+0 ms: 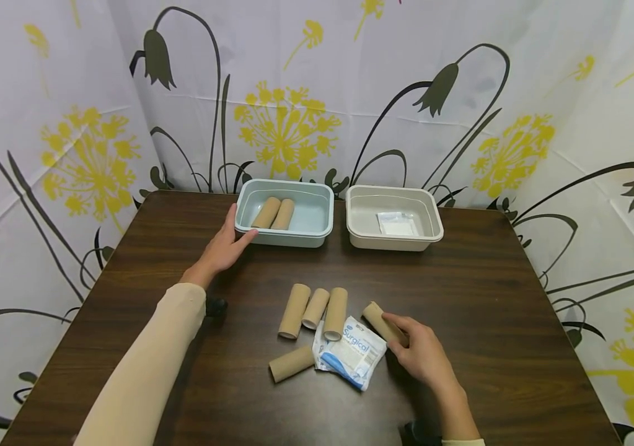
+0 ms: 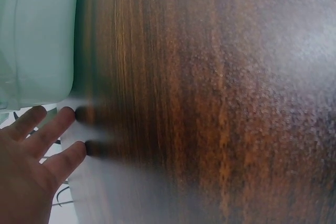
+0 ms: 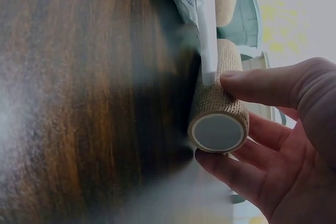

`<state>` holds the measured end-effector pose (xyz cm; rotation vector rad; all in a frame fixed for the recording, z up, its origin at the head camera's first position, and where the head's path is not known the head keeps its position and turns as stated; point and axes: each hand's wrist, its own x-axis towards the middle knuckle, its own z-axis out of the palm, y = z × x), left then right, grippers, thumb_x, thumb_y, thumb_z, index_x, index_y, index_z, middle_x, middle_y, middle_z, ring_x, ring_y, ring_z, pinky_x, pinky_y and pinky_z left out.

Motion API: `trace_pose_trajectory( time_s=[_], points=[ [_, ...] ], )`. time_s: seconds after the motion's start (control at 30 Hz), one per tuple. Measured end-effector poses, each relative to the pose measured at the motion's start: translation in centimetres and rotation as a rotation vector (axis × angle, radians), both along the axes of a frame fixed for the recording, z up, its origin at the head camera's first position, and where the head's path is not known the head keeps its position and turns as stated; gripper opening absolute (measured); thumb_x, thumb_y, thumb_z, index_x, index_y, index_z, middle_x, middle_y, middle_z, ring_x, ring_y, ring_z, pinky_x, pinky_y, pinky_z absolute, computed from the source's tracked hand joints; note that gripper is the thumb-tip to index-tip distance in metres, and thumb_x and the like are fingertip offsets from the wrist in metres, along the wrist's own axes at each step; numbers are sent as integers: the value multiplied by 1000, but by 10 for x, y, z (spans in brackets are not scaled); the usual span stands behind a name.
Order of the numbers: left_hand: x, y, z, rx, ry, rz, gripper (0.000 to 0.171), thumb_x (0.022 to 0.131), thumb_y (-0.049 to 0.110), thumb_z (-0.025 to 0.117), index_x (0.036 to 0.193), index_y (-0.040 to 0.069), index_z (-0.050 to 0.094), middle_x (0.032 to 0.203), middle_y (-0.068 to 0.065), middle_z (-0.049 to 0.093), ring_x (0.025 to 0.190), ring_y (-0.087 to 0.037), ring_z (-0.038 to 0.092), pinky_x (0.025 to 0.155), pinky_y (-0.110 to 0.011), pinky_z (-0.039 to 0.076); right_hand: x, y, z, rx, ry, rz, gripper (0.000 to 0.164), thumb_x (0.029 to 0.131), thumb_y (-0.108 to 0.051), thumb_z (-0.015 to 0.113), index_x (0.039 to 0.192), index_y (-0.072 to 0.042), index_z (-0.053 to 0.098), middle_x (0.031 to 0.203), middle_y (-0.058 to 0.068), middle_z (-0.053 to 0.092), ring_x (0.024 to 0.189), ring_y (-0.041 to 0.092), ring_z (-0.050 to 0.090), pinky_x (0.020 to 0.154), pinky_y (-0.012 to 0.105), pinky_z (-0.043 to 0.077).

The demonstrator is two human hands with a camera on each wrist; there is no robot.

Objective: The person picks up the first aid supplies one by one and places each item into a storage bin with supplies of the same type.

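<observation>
My right hand (image 1: 422, 351) pinches a tan bandage roll (image 1: 379, 320) between thumb and fingers, low over the table. The right wrist view shows the roll's woven texture and pale round end (image 3: 218, 132). Far left, my left hand (image 1: 226, 248) touches the near left corner of a pale blue bin (image 1: 300, 240), fingers straight and spread in the left wrist view. Two tan rolls (image 1: 275, 214) lie inside that bin. Left of my right hand are white and blue surgical packets (image 1: 354, 353), overlapping, with a bandage roll (image 1: 336, 313) lying partly over them.
A beige bin (image 1: 395, 241) stands right of the blue one, holding a white packet (image 1: 397, 223). More tan rolls lie on the dark wooden table (image 1: 238, 402): one long (image 1: 294, 311), one short (image 1: 315, 308), one nearer me (image 1: 292, 363). A flowered curtain (image 1: 305, 62) hangs behind.
</observation>
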<state>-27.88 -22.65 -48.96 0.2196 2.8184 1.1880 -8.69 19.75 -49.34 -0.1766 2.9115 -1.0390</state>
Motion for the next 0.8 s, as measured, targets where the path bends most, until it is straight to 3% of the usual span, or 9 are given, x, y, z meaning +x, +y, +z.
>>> trace_pose_trajectory(
  time_s=[0.43, 0.8],
  points=[
    [-2, 0, -1, -6, -10, 10, 90, 99, 57, 45, 156, 26, -17, 164, -13, 2, 146, -39, 13, 111, -62, 16, 3, 5, -1, -48, -1, -32, 48, 84, -2, 74, 129, -15, 65, 124, 11, 65, 105, 30, 63, 84, 50, 50],
    [-3, 0, -2, -8, -9, 4, 90, 98, 59, 44, 155, 28, -18, 163, -13, 2, 146, -40, 14, 110, -63, 17, -9, 5, 5, -239, 18, -33, 47, 84, 6, 70, 129, -8, 64, 124, 17, 64, 107, 32, 65, 81, 41, 55]
  ],
)
